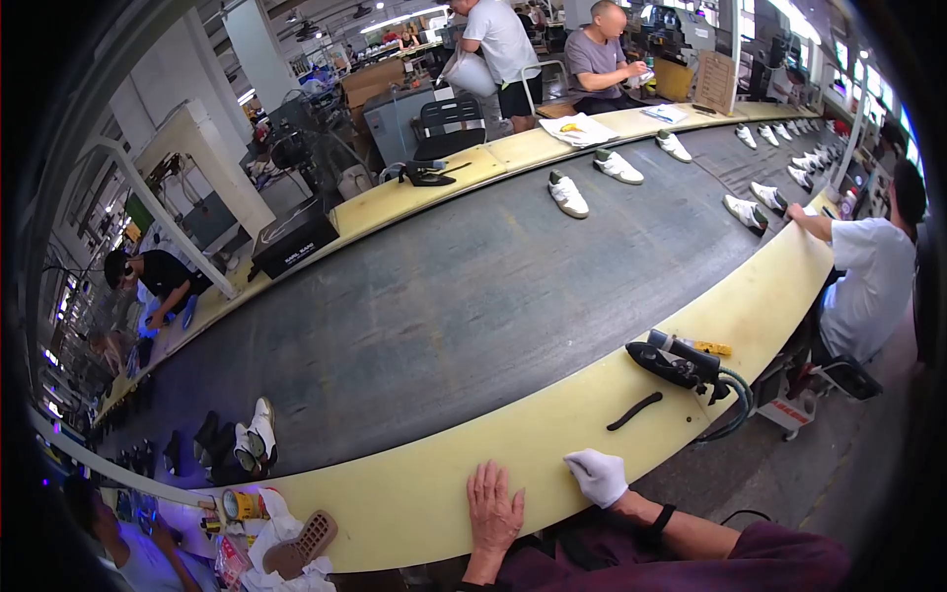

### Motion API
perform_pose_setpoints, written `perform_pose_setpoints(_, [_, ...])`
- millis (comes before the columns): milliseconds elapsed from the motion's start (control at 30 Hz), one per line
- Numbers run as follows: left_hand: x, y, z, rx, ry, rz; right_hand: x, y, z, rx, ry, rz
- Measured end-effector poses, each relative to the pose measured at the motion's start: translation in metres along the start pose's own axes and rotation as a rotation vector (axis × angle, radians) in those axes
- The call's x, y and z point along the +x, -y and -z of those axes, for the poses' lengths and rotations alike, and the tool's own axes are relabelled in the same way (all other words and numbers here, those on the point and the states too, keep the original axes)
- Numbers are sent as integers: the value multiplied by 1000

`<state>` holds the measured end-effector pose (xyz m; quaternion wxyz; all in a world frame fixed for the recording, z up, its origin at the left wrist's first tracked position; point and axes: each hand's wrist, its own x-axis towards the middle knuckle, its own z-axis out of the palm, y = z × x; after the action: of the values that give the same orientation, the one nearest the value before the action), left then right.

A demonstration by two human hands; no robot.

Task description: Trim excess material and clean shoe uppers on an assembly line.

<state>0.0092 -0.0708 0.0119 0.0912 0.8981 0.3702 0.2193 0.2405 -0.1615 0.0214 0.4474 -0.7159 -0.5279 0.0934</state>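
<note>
My left hand (494, 505), bare, lies flat on the near yellow tabletop (395, 493) with its fingers stretched forward. Beside it on the right, my right hand (598, 478) rests on the same surface in a white glove. Its fingers are curled in, and nothing shows in them. Farther right lie a black curved strip-like tool (634, 410) and a black hand iron (675, 363) with a hose or cord. Behind the iron is a yellow stick-shaped item (710, 347). Neither hand touches these.
A dark conveyor belt (395, 326) runs beyond the tabletop, carrying white shoes (568, 194) and a nearer pair (261, 430) at left. A brown shoe sole (301, 545) and tape roll (242, 505) lie at lower left. A co-worker (873, 266) sits at right; others work across the belt.
</note>
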Motion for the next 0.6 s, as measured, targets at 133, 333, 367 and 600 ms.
perform_pose_setpoints(133, [1,-1,1,1,8,2,-1,-2,-1,-6,-11,3])
perform_pose_setpoints(333, [1,-2,3,-2,10,4,-1,-3,-1,5,10,-12])
perform_pose_setpoints(367, [1,-2,2,-2,10,4,-1,-3,-1,5,10,-12])
perform_pose_setpoints(600, [1,-2,2,-1,18,8,-3,-5,-2,3,3,-7])
